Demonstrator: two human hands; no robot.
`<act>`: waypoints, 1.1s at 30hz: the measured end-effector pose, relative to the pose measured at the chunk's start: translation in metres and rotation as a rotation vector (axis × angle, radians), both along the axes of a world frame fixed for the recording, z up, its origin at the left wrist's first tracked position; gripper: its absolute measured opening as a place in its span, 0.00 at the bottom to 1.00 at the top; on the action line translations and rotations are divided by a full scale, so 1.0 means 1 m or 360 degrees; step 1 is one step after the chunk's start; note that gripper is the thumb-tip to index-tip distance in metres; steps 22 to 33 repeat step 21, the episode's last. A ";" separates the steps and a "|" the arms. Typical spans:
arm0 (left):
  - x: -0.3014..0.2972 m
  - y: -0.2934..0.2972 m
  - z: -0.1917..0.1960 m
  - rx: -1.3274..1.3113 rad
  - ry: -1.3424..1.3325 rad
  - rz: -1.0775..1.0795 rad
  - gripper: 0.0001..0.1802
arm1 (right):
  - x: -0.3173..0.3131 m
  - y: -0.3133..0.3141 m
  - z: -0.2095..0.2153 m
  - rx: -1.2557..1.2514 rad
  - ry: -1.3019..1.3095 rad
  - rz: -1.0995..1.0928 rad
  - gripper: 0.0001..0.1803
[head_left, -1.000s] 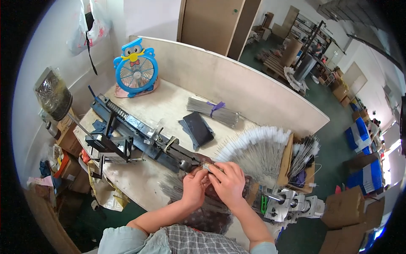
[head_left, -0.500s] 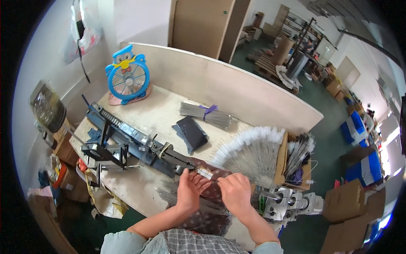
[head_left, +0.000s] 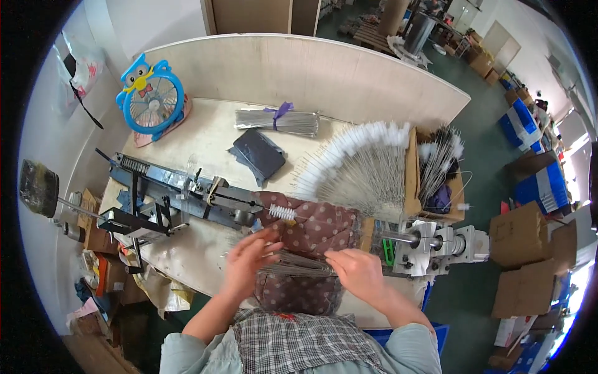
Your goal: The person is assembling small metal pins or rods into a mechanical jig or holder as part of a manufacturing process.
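A small white bristle brush (head_left: 282, 212) sticks out from the right end of the long metal bench device (head_left: 215, 198), above a brown polka-dot cloth (head_left: 324, 224). Closer to my body, a bundle of thin metal wires (head_left: 298, 264) lies across the cloth. My left hand (head_left: 248, 258) hovers by the left part of that bundle, open, its fingers stretched toward the right. At the bundle's right end is my right hand (head_left: 358, 272), thumb and fingertips pinched together. Whatever is between those fingertips is too small to make out. Neither hand touches the brush.
Many white-tipped wire brushes (head_left: 358, 165) fan out beside a cardboard box (head_left: 412, 177) of more brushes. A metal shaft mechanism (head_left: 436, 243) stands at the right edge. Behind lie a purple-tied wire bundle (head_left: 277, 121), a dark pad (head_left: 260, 154) and a blue fan (head_left: 153, 103).
Both hands have drawn back from the white brush toward my body, over the wire bundle. My right hand has left the brush's end. The view has shifted too.
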State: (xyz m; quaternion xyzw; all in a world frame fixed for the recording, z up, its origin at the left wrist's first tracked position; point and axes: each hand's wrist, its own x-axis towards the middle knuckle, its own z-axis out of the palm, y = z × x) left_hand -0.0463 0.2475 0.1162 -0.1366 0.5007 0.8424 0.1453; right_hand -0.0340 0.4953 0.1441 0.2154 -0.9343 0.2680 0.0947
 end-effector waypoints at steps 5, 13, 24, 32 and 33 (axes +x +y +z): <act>0.013 -0.113 -0.046 0.0118 -0.0168 0.1159 0.21 | 0.019 0.011 -0.035 0.0265 -0.0374 -0.0085 0.09; 0.071 -0.373 -0.116 -0.0400 -0.0228 0.1942 0.24 | 0.021 0.001 0.008 0.0381 -0.0493 -0.0059 0.12; 0.068 -0.298 -0.154 -0.0257 -0.0151 0.1887 0.27 | -0.062 0.062 0.108 0.0692 -0.0200 -0.0343 0.07; 0.068 -0.298 -0.154 -0.0257 -0.0151 0.1887 0.27 | -0.062 0.062 0.108 0.0692 -0.0200 -0.0343 0.07; 0.068 -0.298 -0.154 -0.0257 -0.0151 0.1887 0.27 | -0.062 0.062 0.108 0.0692 -0.0200 -0.0343 0.07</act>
